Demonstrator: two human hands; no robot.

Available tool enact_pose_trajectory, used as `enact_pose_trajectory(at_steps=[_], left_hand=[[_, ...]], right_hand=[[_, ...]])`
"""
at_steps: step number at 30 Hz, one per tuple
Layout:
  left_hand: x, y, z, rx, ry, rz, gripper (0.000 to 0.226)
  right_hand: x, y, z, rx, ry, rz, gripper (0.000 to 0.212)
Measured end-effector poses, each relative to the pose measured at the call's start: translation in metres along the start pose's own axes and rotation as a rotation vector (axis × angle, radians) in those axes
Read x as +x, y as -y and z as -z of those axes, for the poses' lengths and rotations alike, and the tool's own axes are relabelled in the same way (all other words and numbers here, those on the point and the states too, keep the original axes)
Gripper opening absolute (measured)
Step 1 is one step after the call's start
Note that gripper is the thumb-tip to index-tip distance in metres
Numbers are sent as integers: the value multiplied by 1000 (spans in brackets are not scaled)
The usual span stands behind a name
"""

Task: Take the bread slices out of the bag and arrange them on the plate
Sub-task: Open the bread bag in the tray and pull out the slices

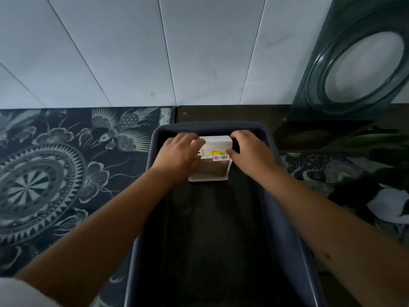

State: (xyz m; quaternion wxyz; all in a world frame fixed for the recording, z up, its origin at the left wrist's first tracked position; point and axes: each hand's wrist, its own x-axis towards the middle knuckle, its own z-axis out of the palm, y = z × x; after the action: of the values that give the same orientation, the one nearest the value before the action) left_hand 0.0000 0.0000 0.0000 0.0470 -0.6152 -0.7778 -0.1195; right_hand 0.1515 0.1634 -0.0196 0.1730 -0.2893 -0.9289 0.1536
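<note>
Both hands, left hand and right hand, have fingers closed on the bread bag at the far end of a dark tray; the opening should be parted gently, without squashing slices.

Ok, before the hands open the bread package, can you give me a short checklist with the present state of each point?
1. Bread package lies inside the dark tray, at its far end: ok.
2. Left hand is on the package's left side: ok.
3. Right hand is on its right side: ok.
4. Package already opened: cannot tell; the yellow price label on top looks whole.
5. Bare tray floor nearer the person is free for slices: ok.
6. Firm grip of either hand: cannot tell, the fingers hide the edges.
</note>
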Motion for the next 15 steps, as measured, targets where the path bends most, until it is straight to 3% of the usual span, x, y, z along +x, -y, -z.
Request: enact_pose_trajectory(at_steps=[3,8,15], left_hand=[[21,15,-10,101,71,-21,44],[39,29,-20,213,126,-120,40],[44,44,-21,40,59,-162,47]], right_hand=[[21,-6,-8,-167,30,208,42],[40,-14,-18,-393,67,463,24],[57,-22,-24,-239,60,506,25]])
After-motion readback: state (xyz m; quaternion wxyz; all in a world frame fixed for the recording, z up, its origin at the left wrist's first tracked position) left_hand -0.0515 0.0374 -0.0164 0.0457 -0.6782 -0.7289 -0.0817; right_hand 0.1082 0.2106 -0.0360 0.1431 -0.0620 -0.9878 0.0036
